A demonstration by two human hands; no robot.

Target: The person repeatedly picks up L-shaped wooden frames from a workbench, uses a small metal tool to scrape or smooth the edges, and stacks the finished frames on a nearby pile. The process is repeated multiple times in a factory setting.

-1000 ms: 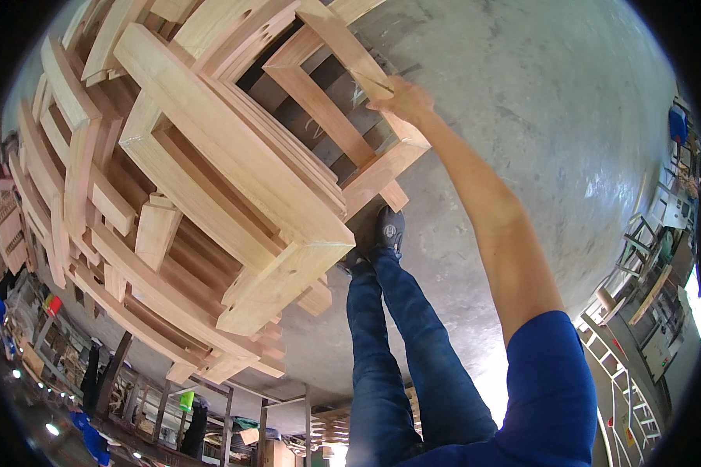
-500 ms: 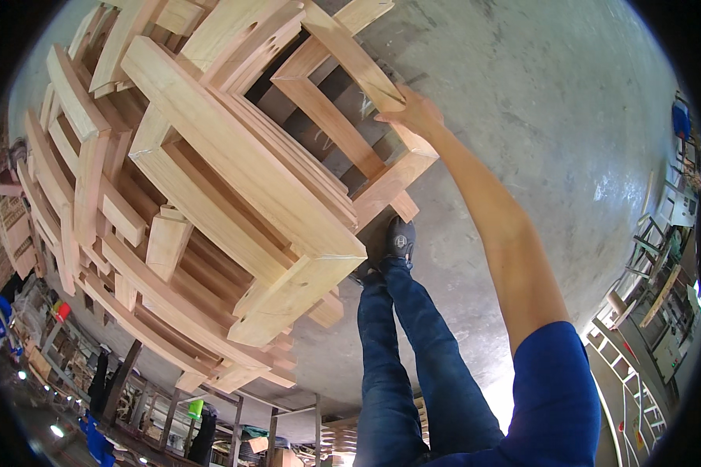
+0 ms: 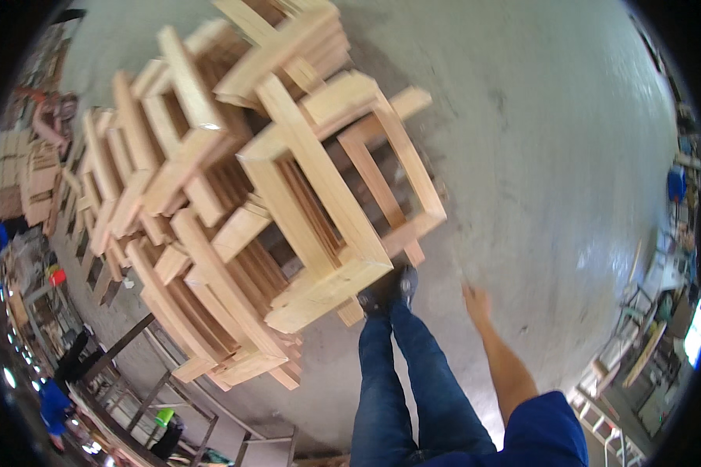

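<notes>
My right hand hangs in the air over the floor, to the right of my legs. Its fingers look partly curled but are smeared, and whether anything is in them cannot be made out. Nearest to it is a light wooden rectangular frame, lying low at the right of the stack, apart from the hand. Beside that, a higher wooden frame rests on the pile with its near corner toward my feet. No part of my left hand shows.
More stacked wooden frames spread to the left. Metal racks stand at lower left. Concrete floor stretches to the right, with a white ladder-like rack at its edge. My shoes are close to the pile.
My right hand has let go of the low frame's side and drawn back toward me. The view has shifted, so the stack appears smaller and more of it shows.
</notes>
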